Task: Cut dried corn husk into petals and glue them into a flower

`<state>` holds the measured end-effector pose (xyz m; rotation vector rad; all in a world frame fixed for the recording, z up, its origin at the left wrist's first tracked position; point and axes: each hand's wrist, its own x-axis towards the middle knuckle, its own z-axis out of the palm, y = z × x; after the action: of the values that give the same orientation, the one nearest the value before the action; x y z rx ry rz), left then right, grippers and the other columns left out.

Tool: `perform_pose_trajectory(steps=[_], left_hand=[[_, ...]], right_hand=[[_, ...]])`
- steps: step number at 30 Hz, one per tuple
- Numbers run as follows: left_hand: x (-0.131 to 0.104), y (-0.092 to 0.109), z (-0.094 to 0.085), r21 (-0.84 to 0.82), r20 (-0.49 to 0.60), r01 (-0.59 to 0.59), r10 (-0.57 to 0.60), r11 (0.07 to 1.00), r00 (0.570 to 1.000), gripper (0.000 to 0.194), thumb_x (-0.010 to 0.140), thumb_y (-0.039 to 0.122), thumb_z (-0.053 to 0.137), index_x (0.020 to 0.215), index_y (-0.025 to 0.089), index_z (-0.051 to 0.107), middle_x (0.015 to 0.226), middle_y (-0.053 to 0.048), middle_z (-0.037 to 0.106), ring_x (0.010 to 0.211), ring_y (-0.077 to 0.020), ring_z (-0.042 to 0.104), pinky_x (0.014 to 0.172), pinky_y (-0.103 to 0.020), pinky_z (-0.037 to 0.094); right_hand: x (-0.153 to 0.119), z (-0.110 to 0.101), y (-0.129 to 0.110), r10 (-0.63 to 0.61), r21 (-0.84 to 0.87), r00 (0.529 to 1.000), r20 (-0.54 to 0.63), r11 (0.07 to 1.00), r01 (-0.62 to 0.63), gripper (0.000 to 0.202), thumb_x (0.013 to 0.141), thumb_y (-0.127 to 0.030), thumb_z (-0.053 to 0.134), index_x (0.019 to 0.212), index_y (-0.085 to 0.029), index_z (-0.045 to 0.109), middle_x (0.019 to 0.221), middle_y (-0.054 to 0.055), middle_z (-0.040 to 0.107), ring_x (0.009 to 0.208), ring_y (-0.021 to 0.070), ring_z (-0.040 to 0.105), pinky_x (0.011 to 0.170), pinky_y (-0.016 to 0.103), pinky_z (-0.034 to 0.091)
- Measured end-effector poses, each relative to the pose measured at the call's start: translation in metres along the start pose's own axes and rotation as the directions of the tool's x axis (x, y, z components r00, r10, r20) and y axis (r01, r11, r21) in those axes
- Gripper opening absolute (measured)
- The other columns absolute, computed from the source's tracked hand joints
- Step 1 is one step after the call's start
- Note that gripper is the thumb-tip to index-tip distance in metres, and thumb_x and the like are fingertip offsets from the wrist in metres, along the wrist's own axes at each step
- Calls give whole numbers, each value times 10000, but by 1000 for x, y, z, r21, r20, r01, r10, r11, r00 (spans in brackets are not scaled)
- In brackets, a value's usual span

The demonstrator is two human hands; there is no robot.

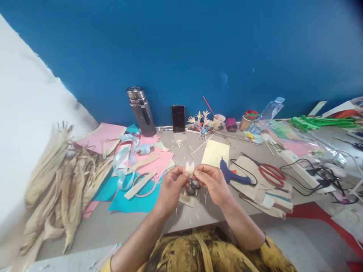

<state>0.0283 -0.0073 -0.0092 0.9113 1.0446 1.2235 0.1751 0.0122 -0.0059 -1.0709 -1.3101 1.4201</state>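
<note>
A small pale husk flower (190, 168) with pointed petals stands upright between my hands, near the table's front. My left hand (173, 186) pinches its left side between thumb and fingers. From the right, my right hand (212, 183) pinches the other side. Just beneath the fingertips lie small dark-handled scissors (192, 189), partly hidden. Pale scraps and a husk strip (186, 200) rest on the table below. Beyond my hands are a loose husk flower (177, 142) and thin sticks (203, 144).
Dried husks (70, 189) and coloured paper (136, 198) lie left. A flask (141, 111) and phone (178, 118) stand behind. Rightward are a blue glue gun (234, 175), red-handled scissors (272, 174), a folded cloth (266, 196), a power strip (300, 170) with cables and a plastic bottle (268, 113).
</note>
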Motion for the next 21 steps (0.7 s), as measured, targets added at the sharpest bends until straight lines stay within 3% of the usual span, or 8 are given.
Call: perform_pose_trajectory(steps=[6,13,21], left_hand=[[2,-6,2,-23,-16,-16,16,1000,1000,247,817,370,681,735,168,566,594,32,558,544,-93,500,559,-212,408],[2,-11,8,-98,-52,-6,1,995,999,258,827,392,679,784,184,533,553,51,541,503,-100,499,528,-223,417],[6,-13,10,-91,-94,-6,-2,996,996,264,844,400,652,760,190,517,517,66,521,434,-92,490,490,-219,424]], right_hand=[[2,3,-1,-31,-23,999,10,999,31,268,819,-409,664,704,-169,632,602,-13,564,537,109,455,517,237,349],[4,10,6,-98,-92,984,-152,992,85,225,809,-317,650,640,-181,589,584,-21,536,549,115,453,534,243,374],[8,14,17,-112,-118,979,-172,989,92,243,819,-373,666,678,-179,628,632,5,599,590,135,511,566,259,426]])
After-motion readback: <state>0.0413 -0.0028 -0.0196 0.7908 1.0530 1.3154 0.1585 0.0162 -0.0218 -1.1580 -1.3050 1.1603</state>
